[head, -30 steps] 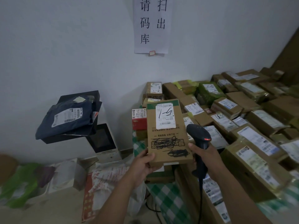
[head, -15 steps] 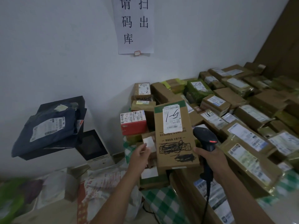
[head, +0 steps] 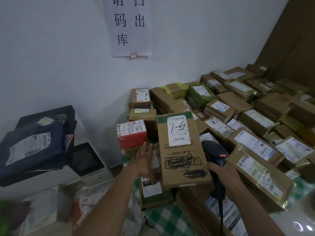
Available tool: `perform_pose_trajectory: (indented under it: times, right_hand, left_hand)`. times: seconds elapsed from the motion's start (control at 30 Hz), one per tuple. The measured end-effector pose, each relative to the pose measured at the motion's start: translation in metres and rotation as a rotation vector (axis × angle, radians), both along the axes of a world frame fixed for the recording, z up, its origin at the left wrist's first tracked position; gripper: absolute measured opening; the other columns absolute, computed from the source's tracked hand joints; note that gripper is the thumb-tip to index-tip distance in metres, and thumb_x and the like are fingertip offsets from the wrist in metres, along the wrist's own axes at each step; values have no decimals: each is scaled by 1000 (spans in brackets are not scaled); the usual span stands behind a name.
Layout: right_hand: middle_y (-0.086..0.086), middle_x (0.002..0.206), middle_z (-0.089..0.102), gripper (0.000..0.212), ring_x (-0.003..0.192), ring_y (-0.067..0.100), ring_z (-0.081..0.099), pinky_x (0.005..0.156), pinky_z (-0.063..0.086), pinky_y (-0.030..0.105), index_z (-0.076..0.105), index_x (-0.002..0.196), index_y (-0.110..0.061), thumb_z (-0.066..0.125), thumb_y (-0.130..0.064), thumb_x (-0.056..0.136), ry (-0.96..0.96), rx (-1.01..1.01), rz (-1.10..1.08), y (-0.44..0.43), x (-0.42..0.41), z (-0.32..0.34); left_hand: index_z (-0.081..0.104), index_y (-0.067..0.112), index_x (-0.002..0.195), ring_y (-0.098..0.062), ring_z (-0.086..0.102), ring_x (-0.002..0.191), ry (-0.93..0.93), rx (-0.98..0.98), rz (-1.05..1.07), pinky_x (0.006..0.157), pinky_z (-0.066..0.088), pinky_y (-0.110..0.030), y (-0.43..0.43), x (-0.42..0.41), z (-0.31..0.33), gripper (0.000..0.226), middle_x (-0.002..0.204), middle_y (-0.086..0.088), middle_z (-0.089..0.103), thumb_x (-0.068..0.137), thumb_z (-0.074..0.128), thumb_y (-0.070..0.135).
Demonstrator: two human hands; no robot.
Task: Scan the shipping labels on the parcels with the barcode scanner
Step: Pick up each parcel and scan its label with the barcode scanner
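Head view. The right hand (head: 221, 174) is curling round the handle of the barcode scanner (head: 215, 151), whose head is sitting just right of the tall cardboard parcel (head: 182, 154). The thumb is touching the parcel's lower right edge, possibly steadying it. The left hand (head: 144, 160), slightly blurred, is hovering flat-fingered and empty just left of the parcel. The parcel's shipping label (head: 179, 132) is facing the camera. Far left of the parcel, a black tray (head: 51, 111) is holding a dark mailer bag (head: 34, 142).

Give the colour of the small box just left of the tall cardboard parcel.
The small box is red on its front face; the head view shows it best.
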State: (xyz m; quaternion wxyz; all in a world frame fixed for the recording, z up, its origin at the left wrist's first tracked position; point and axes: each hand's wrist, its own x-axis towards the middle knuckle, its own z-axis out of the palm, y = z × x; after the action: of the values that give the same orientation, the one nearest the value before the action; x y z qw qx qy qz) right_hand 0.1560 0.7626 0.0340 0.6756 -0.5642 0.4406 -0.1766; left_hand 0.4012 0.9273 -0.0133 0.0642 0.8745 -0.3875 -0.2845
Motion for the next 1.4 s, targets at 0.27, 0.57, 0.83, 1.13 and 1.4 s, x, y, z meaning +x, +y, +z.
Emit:
perform_pose_trajectory:
  times: [0.27, 0.57, 0.83, 1.13, 1.4]
  right_hand:
    - [3, 87, 78, 20, 75, 17, 75, 66, 53, 32, 70, 100, -16, 77, -16, 81, 18, -4, 118, 9, 11, 3]
    - [6, 82, 78, 19, 72, 19, 75, 53, 54, 25, 72, 99, -10, 77, -15, 81, 125, 8, 303, 34, 25, 4]
    - [14, 82, 76, 24, 74, 27, 72, 54, 51, 26, 73, 92, -1, 81, -18, 76, 297, -129, 303, 62, 34, -13]
    - [2, 72, 61, 26, 64, 15, 59, 54, 45, 26, 52, 82, -17, 78, -25, 79, 386, -410, 206, 74, 50, -20]
    - [4, 44, 58, 31, 37, 13, 51, 42, 43, 23, 56, 64, -3, 72, -16, 86, 206, -274, 132, 59, 28, -6]
  left_hand:
    - [-18, 25, 155, -27, 16, 144, -44, -262, 278, 115, 32, -48, 47, -15, 11, 146, 155, 7, -1, 58, 90, 35]
    - [-9, 20, 156, -33, 12, 143, -129, -183, 448, 113, 34, -42, 133, -29, 14, 136, 157, -3, -6, 60, 82, 50]
    - [-9, 21, 156, -34, 8, 144, -142, -177, 445, 113, 33, -42, 148, -43, 8, 133, 158, -4, -11, 62, 81, 48]
    - [-9, 25, 157, -25, 6, 145, -146, -263, 258, 114, 30, -36, 135, -46, 25, 135, 153, 11, -12, 61, 81, 53]
    - [-4, 38, 154, -10, 17, 137, 25, -496, 175, 106, 36, -30, 82, -48, 43, 134, 144, 28, 4, 53, 81, 56]
